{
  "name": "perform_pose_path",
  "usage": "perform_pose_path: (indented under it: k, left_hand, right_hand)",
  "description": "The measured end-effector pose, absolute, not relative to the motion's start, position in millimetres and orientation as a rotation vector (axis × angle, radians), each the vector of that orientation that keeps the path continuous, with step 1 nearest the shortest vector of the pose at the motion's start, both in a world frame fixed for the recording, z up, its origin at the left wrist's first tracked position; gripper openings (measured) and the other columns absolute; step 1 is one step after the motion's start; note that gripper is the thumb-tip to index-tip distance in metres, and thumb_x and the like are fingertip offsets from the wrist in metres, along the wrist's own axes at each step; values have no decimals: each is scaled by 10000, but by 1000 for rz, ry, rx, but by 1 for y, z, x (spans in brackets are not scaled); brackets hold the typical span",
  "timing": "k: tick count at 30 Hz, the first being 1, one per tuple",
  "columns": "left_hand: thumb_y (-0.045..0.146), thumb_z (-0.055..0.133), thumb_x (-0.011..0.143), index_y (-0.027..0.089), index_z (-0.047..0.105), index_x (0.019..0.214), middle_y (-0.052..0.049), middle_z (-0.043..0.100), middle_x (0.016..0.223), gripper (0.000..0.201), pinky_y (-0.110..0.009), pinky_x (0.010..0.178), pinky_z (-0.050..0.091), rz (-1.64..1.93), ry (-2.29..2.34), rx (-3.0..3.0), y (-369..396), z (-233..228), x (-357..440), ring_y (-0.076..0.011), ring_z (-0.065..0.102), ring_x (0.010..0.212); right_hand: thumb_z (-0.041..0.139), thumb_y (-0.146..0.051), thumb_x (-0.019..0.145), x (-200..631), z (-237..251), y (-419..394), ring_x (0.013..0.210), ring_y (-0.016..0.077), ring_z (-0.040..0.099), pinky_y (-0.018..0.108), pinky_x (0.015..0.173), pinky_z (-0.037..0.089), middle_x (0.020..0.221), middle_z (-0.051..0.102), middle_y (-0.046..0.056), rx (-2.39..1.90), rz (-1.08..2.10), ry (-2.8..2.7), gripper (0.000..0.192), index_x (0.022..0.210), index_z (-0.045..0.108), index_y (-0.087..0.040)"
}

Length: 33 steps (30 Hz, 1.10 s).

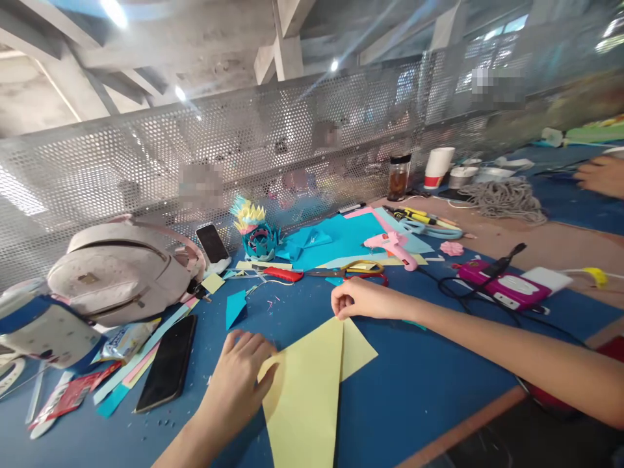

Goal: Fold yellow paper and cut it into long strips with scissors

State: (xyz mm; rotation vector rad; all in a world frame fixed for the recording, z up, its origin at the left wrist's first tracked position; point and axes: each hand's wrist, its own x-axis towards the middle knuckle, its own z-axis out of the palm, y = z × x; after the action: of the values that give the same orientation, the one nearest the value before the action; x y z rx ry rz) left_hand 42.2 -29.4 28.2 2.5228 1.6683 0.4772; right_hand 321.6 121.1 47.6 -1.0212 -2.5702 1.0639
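A folded sheet of pale yellow paper (305, 396) lies in front of me on the blue tabletop, with a flap showing at its upper right. My left hand (244, 370) is at the paper's left edge, its fingers curled and its thumb over the sheet. At the top corner, my right hand (358, 299) has its fingertips pinched on the paper. Just beyond that hand are gold-handled scissors (363, 267) and a red utility knife (283, 274). A small piece of blue paper (236, 309) sits above my left hand.
On the left are a phone (168, 364), a pale backpack (127, 273) and a mug (49, 331). A folded-paper model (260, 240) stands at the back. Rightward lie a pink glue gun (392, 246), its cable and a magenta power strip (504, 286). Another person's hand (602, 174) shows far right.
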Motion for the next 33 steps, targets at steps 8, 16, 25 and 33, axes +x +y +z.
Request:
perform_pose_path:
  k: [8,16,25,33]
  left_hand:
    - [477,471,929,195,423,607,50,390,574,430,-256,541,273,674,1287,1978,53,45,97,-116,368,559]
    - [625,410,926,212,330,636,69,255,600,511,-238,484,195,715,1143,1865,64,49,101,-90,223,548]
    - [574,387,961,201,372,670,57,279,647,473,-245,555,242,719,1103,1910,67,49,102,-111,253,619]
    - [566,367,969,205,365,674,54,281,656,467,-246,555,249,679,1055,1957,72,50,104,-114,255,623]
  right_hand:
    - [691,-255,794,296,67,111,780,168,630,259,682,457,870,719,34,-777,1008,-2140,94,847,705,-179]
    - [775,-412,746,307,54,119,866,191,673,309,796,522,933,732,65,-705,1240,-1919,312,924,720,-162]
    - [822,-425,686,306,51,123,739,166,668,296,735,529,786,730,43,-745,1371,-1820,337,859,732,-150]
    - [833,-447,671,308,50,122,718,150,638,271,695,497,771,718,39,-748,1378,-1815,345,807,731,-146]
